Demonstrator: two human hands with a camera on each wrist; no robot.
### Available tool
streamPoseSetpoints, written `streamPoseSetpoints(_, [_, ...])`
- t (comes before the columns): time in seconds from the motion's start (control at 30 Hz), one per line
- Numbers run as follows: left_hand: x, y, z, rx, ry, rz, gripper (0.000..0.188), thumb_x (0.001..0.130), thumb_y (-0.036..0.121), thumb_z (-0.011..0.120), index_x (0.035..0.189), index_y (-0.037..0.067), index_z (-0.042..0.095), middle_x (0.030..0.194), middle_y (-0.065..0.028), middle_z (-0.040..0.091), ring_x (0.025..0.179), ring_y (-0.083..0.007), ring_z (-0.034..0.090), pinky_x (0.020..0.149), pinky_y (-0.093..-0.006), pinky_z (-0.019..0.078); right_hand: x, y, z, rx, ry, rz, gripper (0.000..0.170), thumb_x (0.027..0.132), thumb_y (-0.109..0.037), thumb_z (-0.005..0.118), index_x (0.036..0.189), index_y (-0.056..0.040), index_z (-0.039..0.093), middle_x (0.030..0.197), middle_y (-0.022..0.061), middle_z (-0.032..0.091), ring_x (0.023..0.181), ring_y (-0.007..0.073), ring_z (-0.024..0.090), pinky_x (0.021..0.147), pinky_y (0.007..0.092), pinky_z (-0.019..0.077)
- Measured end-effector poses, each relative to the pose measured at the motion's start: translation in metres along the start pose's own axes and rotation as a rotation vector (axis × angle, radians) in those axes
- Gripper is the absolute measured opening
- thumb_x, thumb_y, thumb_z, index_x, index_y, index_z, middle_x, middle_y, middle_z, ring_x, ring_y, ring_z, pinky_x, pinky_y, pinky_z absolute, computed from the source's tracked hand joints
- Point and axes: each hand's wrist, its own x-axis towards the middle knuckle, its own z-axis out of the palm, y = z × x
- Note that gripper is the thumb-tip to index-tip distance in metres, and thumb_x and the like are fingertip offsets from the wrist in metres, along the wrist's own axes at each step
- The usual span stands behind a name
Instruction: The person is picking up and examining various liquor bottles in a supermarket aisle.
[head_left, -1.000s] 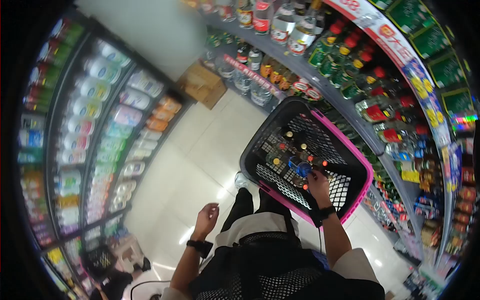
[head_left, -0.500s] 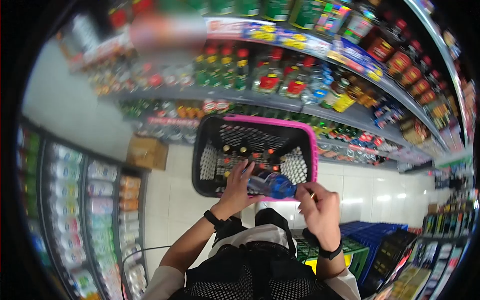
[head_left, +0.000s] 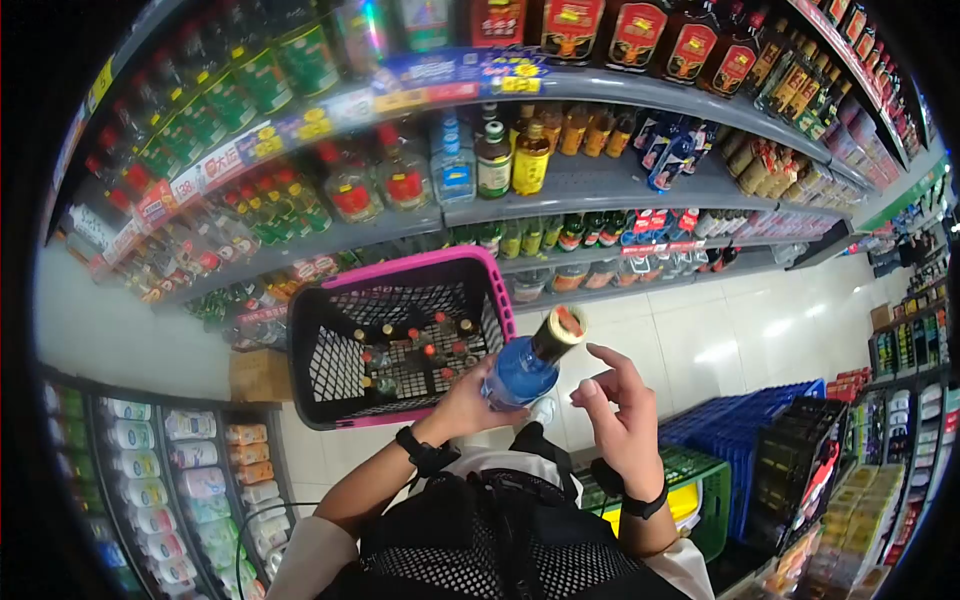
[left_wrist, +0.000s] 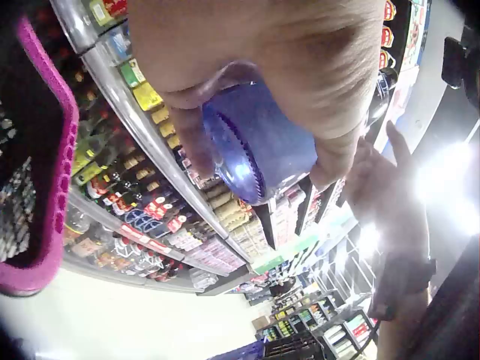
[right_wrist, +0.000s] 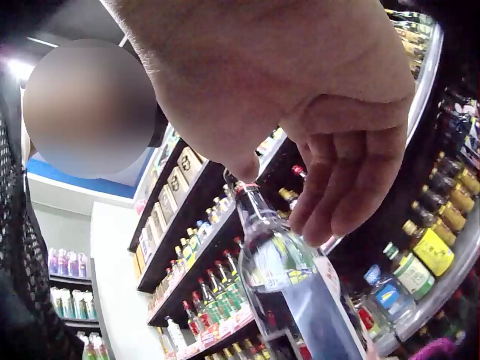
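My left hand (head_left: 462,405) grips a blue-looking bottle (head_left: 522,372) by its body, its dark neck and red-and-gold cap tilted up and to the right. From the left wrist camera, the bluish base of the bottle (left_wrist: 262,142) shows between thumb and fingers. My right hand (head_left: 625,425) hovers just right of the cap with thumb and fingers loosely bent, holding nothing. In the right wrist view the bottle (right_wrist: 300,292) looks like clear glass with a bluish panel, its neck overlapped by the right thumb. A black basket (head_left: 330,300) with a pink rim stands left of the bottle, several small capped bottles inside.
Shelves (head_left: 590,190) full of liquor bottles curve across the front. Blue crates (head_left: 740,410) and a green crate (head_left: 710,475) stand at the right. A cardboard box (head_left: 262,376) sits on the floor behind the basket, near a rack of white-and-coloured packages (head_left: 195,455) at left.
The bottle came up out of the basket in my right hand, and my left hand took it by the body. The right hand has let go of the neck. My view turned right.
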Motion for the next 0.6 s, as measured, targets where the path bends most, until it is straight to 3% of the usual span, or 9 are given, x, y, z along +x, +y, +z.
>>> streamPoseSetpoints(0.1, [0.035, 0.027, 0.045, -0.105, -0.064, 0.073, 0.079, 0.067, 0.028, 0.089, 0.131, 0.001, 0.051, 0.118, -0.0123, 0.065, 0.106, -0.0193, 0.063, 0.097, -0.0346, 0.0481, 0.014, 0.032, -0.05, -0.038, 0.022, -0.118, 0.05, 0.085, -0.016, 0.075, 0.129, -0.0003, 0.055, 0.097, 0.0148, 0.069, 0.091, 0.0212, 0.068, 0.08, 0.0335, 0.0523])
streamPoseSetpoints(0.17, [0.064, 0.052, 0.069, -0.129, -0.083, 0.07, 0.078, 0.068, 0.025, 0.089, 0.132, 0.002, 0.051, 0.116, -0.0113, 0.066, 0.105, -0.0186, 0.062, 0.097, -0.0347, 0.0479, 0.029, 0.048, -0.078, -0.033, -0.032, -0.17, 0.06, 0.082, -0.021, 0.078, 0.131, 0.0014, 0.051, 0.115, 0.0192, 0.062, 0.107, 0.0307, 0.061, 0.092, 0.0394, 0.0484])
streamPoseSetpoints(0.3, [0.119, 0.078, 0.115, -0.234, -0.212, 0.138, 0.074, 0.071, 0.018, 0.086, 0.133, 0.003, 0.047, 0.123, -0.0091, 0.06, 0.109, -0.0161, 0.058, 0.096, -0.0346, 0.048, 0.042, 0.072, -0.118, -0.094, -0.038, -0.157, 0.077, 0.079, -0.025, 0.081, 0.137, 0.0047, 0.041, 0.121, 0.025, 0.055, 0.114, 0.0384, 0.055, 0.098, 0.043, 0.0443])
streamPoseSetpoints(0.37, [0.144, 0.091, 0.135, -0.328, -0.346, 0.121, 0.08, 0.072, 0.016, 0.085, 0.137, 0.004, 0.041, 0.123, -0.007, 0.058, 0.109, -0.0143, 0.056, 0.095, -0.0336, 0.0475, 0.046, 0.084, -0.136, -0.066, -0.024, -0.144, 0.083, 0.076, -0.027, 0.083, 0.139, 0.004, 0.039, 0.122, 0.0244, 0.055, 0.114, 0.0379, 0.055, 0.098, 0.0433, 0.0439])
streamPoseSetpoints(0.43, [0.167, 0.099, 0.148, -0.324, -0.365, 0.22, 0.085, 0.069, 0.014, 0.085, 0.139, 0.004, 0.037, 0.12, -0.0054, 0.058, 0.106, -0.0135, 0.055, 0.096, -0.0328, 0.0465, 0.051, 0.084, -0.151, -0.092, 0.078, -0.202, 0.087, 0.075, -0.028, 0.084, 0.14, 0.0037, 0.036, 0.125, 0.0226, 0.054, 0.115, 0.0351, 0.055, 0.099, 0.0423, 0.0433])
streamPoseSetpoints(0.47, [0.178, 0.098, 0.151, -0.366, -0.49, 0.206, 0.086, 0.067, 0.016, 0.087, 0.138, 0.004, 0.04, 0.12, -0.0065, 0.06, 0.108, -0.0152, 0.057, 0.097, -0.0344, 0.0469, 0.052, 0.091, -0.16, -0.016, 0.079, -0.169, 0.087, 0.075, -0.025, 0.084, 0.141, 0.0022, 0.035, 0.127, 0.0179, 0.054, 0.118, 0.0289, 0.054, 0.101, 0.04, 0.0421])
streamPoseSetpoints(0.5, [0.192, 0.106, 0.156, -0.412, -0.619, 0.193, 0.086, 0.065, 0.019, 0.089, 0.137, 0.004, 0.044, 0.121, -0.0075, 0.062, 0.109, -0.0169, 0.059, 0.098, -0.0361, 0.0474, 0.057, 0.095, -0.17, -0.021, 0.106, -0.16, 0.087, 0.075, -0.025, 0.084, 0.141, 0.0022, 0.035, 0.127, 0.0179, 0.054, 0.118, 0.0289, 0.054, 0.101, 0.04, 0.0421])
streamPoseSetpoints(0.53, [0.203, 0.116, 0.16, -0.564, -0.738, 0.07, 0.086, 0.065, 0.019, 0.088, 0.137, 0.003, 0.044, 0.12, -0.0073, 0.061, 0.11, -0.0162, 0.058, 0.098, -0.0354, 0.0478, 0.062, 0.098, -0.18, 0.162, 0.067, -0.105, 0.086, 0.076, -0.023, 0.084, 0.142, 0.0012, 0.034, 0.127, 0.0157, 0.054, 0.119, 0.0264, 0.053, 0.102, 0.0389, 0.0418])
streamPoseSetpoints(0.6, [0.229, 0.123, 0.165, -0.484, -0.847, 0.033, 0.086, 0.065, 0.018, 0.088, 0.137, 0.003, 0.043, 0.119, -0.0075, 0.061, 0.11, -0.0161, 0.058, 0.098, -0.0348, 0.0476, 0.071, 0.116, -0.195, 0.348, 0.041, -0.09, 0.082, 0.075, -0.016, 0.084, 0.139, -0.0007, 0.036, 0.125, 0.0106, 0.054, 0.117, 0.0208, 0.054, 0.101, 0.0362, 0.0433])
